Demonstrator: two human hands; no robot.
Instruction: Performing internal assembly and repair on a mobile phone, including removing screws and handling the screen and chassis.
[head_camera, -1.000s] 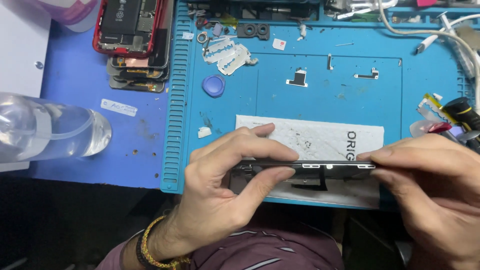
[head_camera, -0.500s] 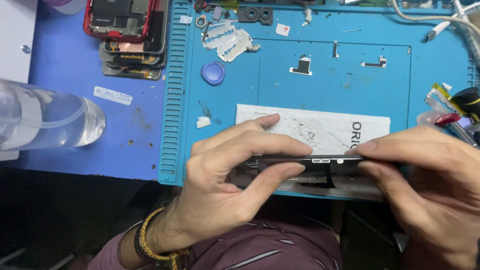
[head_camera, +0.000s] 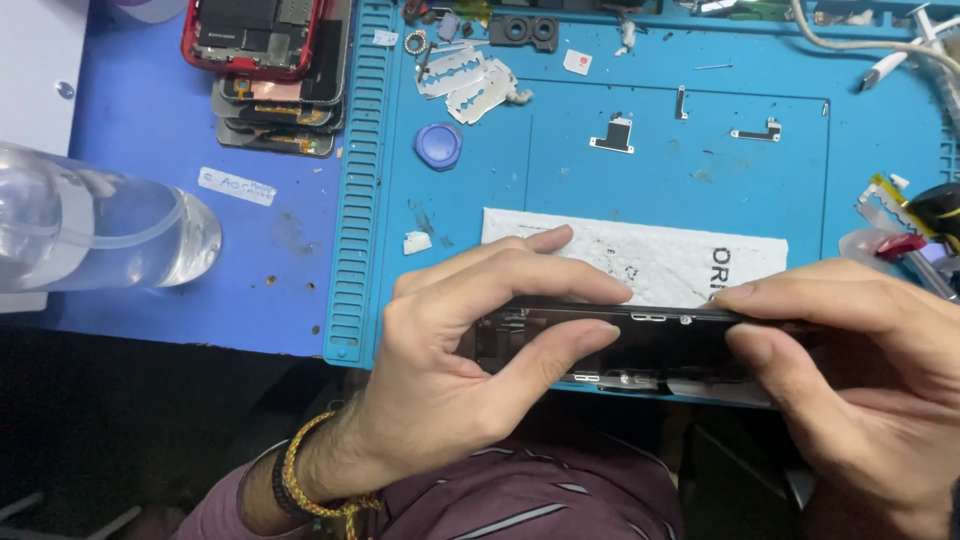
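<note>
A dark opened smartphone (head_camera: 655, 345) is held on edge at the near side of the blue repair mat (head_camera: 860, 190). My left hand (head_camera: 470, 360) grips its left half, fingers over the top edge and thumb pressing on the inner side. My right hand (head_camera: 850, 370) pinches its right end between forefinger and thumb. The phone's insides with small metal parts face me. A white strip of packaging (head_camera: 650, 260) lies flat on the mat just behind the phone.
A stack of opened phones (head_camera: 265, 70), the top one red, sits at the back left. A clear plastic bottle (head_camera: 100, 235) lies at the left. Razor blades (head_camera: 470, 80), a blue round cap (head_camera: 438, 145), small metal brackets (head_camera: 612, 135) and white cables (head_camera: 880, 55) lie on the mat.
Both hands keep the same grip on the phone. The view has shifted slightly, so the mat and hands sit a little lower and to the right.
</note>
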